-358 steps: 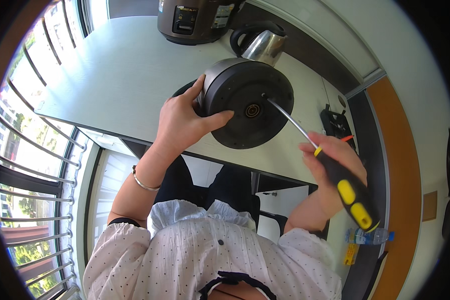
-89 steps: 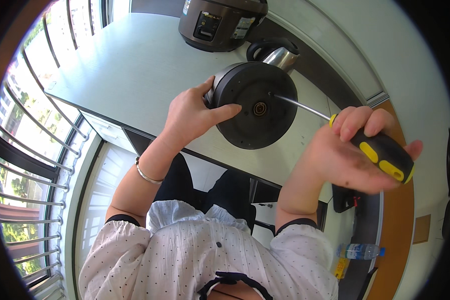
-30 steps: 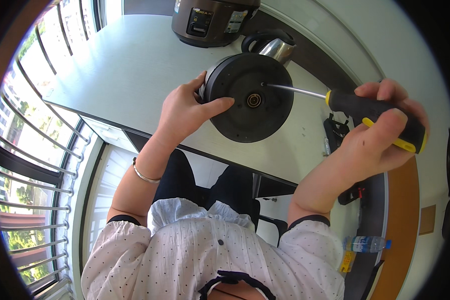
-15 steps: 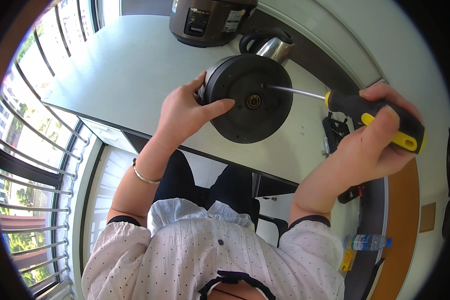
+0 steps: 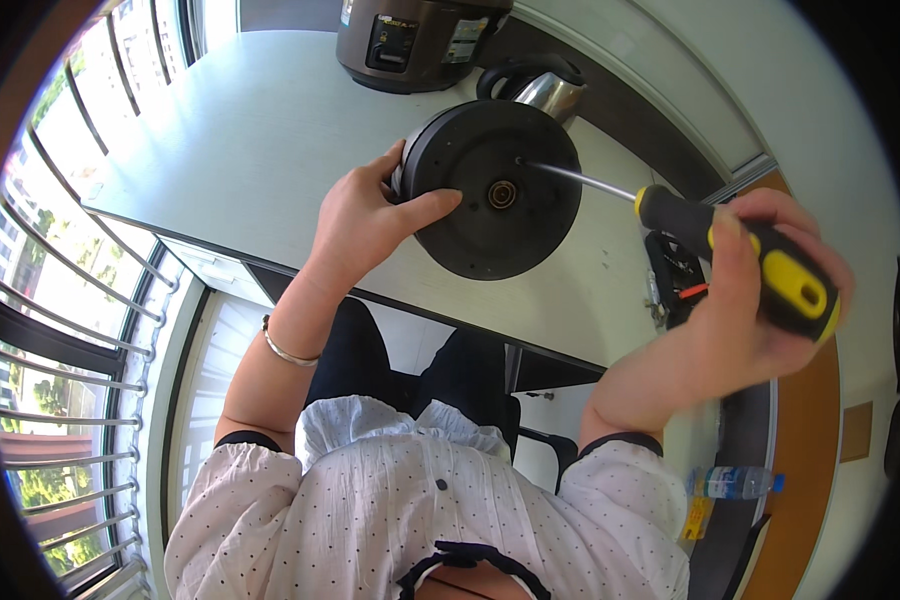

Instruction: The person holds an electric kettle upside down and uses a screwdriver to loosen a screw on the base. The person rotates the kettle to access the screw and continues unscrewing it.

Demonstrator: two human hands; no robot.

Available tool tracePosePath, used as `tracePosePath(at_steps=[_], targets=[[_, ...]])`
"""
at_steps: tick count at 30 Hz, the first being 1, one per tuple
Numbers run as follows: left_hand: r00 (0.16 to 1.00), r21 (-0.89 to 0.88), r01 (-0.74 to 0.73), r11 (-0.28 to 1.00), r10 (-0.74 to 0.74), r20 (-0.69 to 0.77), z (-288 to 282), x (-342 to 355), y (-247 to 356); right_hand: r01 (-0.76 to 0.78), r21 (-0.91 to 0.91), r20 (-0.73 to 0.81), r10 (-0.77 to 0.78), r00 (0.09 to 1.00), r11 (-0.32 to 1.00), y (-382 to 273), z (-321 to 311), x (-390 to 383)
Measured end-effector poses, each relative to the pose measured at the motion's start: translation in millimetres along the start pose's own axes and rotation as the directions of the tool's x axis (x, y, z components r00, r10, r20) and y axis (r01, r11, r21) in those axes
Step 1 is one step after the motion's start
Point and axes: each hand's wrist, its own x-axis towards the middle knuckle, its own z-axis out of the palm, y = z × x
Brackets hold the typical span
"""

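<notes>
My left hand (image 5: 375,215) steadies an electric kettle (image 5: 475,240) with its round black underside toward me. The thumb lies on the black base, and the fingers go round the silvery side. At the middle of the base sits a ringed brass-coloured socket (image 5: 502,194). My right hand (image 5: 745,300) is closed round the thick black and yellow handle of a screwdriver (image 5: 675,215). Its thin metal shaft slants left, and the tip meets a small hole in the base above the socket. The kettle's upper part is hidden behind the base.
A brown electric cooker (image 5: 410,50) stands at the back of the pale table (image 5: 230,130). Beside it is another silver kettle (image 5: 550,95) with a black handle. A black tool case (image 5: 675,265) lies at the right, a water bottle (image 5: 735,484) lower right. Barred windows line the left.
My right hand has turned the screwdriver handle and shifted slightly down and left, uncovering more of the tool case. The held kettle has moved slightly up and left.
</notes>
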Motion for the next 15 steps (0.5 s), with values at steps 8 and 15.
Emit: tracePosePath(at_steps=[8, 15], targets=[[1.000, 0.003, 0.001, 1.000, -0.001, 0.017, 0.8, 0.3, -0.7, 0.020, 0.101, -0.001, -0.020, 1.000, 0.995, 24.2, 2.6, 11.5], [1.000, 0.014, -0.003, 1.000, 0.003, 0.013, 0.9, -0.2, -0.3, -0.028, 0.199, 0.293, -0.032, 0.956, 0.980, 31.0, -16.6, 20.3]])
